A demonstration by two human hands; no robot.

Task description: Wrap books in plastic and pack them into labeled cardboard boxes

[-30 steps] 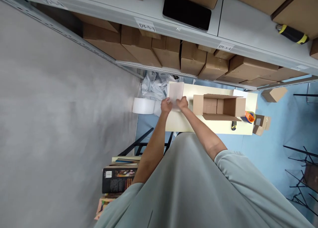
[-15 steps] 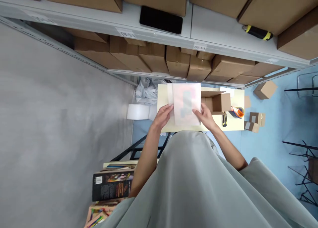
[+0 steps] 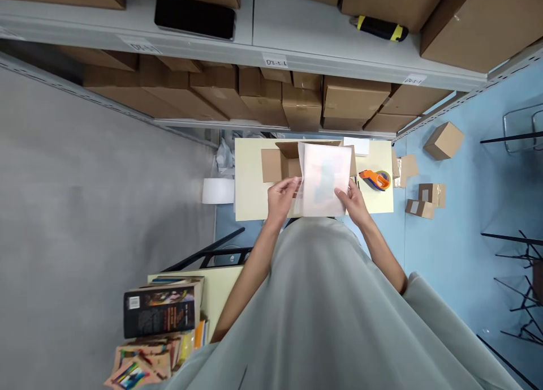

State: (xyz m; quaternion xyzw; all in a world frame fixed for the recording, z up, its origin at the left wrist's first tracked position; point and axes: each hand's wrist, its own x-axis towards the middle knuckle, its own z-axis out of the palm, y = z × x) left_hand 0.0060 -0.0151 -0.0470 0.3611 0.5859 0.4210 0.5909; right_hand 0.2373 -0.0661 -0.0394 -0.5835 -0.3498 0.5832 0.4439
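A flat wrapped book (image 3: 326, 180), its pinkish cover with a blue-green patch showing faintly through translucent white wrapping, is held up over the table. My left hand (image 3: 283, 198) pinches the loose edge of the wrapping on the left. Gripping the lower right side is my right hand (image 3: 354, 203), thumb on the front and fingers behind. Behind the book stands an open cardboard box (image 3: 291, 167) with its flaps spread, partly hidden by the book. To the right of my right hand lies an orange tape dispenser (image 3: 375, 179).
A pale yellow table (image 3: 249, 200) lies below a shelf with cardboard boxes (image 3: 302, 104). The shelf above bears a phone (image 3: 195, 17) and a utility knife (image 3: 379, 28). A white roll (image 3: 218, 191) is at the table's left. Books (image 3: 161, 311) are stacked lower left.
My view has shifted to the right. The wrapped book and both hands have moved right relative to the table, and the book now covers part of the open box.
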